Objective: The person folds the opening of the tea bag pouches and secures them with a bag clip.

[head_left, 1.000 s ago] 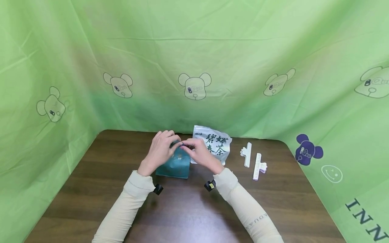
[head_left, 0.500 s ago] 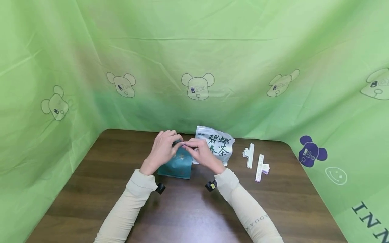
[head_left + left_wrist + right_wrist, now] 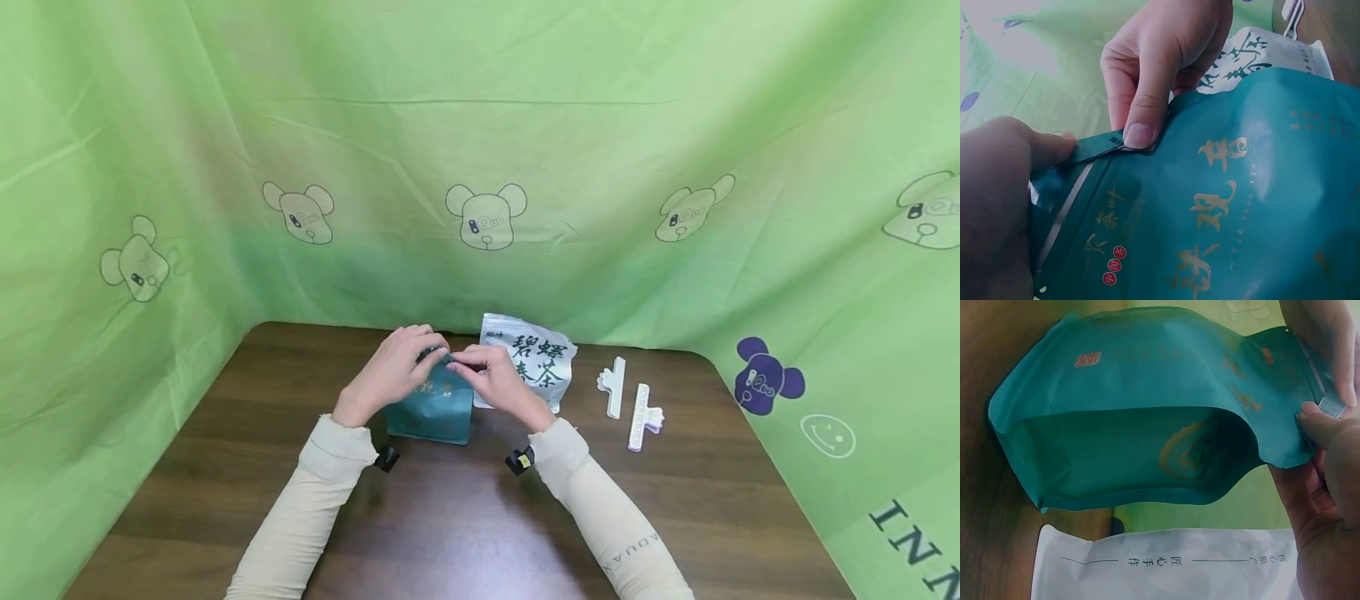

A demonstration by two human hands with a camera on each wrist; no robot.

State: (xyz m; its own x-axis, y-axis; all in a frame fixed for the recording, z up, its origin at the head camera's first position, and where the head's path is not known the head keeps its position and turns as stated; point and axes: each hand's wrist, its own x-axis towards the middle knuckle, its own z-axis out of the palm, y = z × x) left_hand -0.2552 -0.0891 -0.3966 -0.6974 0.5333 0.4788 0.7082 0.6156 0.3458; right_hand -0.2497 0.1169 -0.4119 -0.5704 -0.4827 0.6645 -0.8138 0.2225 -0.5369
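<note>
Left hand (image 3: 392, 367) arched, thumb and fingers clamped on top of the bag (image 3: 433, 415); right hand (image 3: 497, 381) pinches its edge just beside the left fingertips.

The teal pouch (image 3: 1272, 181) bears gold characters and red round seals; the white pouch (image 3: 542, 354) has dark green lettering. Right of centre, two clips (image 3: 639, 417) are white, the lower purple-edged. The bench (image 3: 202, 483) is wood-grained brown, the curtain (image 3: 360, 133) light green with outlined bear heads.

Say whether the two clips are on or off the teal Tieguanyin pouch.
Off: the white clip and the purple-edged clip both lie on the table, apart from the teal pouch.
</note>
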